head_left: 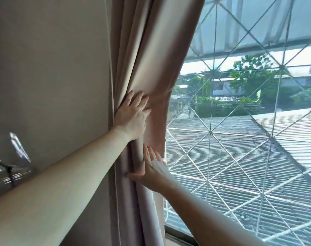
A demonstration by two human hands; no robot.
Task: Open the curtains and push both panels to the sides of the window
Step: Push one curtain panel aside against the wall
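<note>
A beige-pink curtain panel (151, 55) hangs bunched in folds at the left edge of the window (240, 148). My left hand (131, 116) lies flat on the folds with fingers spread, pressing the cloth toward the wall. Lower down, my right hand (151, 169) also rests flat on the bunched panel, thumb stretched left and fingers pointing up. Neither hand closes around the cloth. The other curtain panel is out of view.
A plain grey wall (50, 77) fills the left side. A diamond-pattern metal grille (211, 132) covers the glass, with corrugated roofs and trees outside. A shiny blurred object (10, 167) sits at the lower left. The window sill (179, 237) runs along the bottom.
</note>
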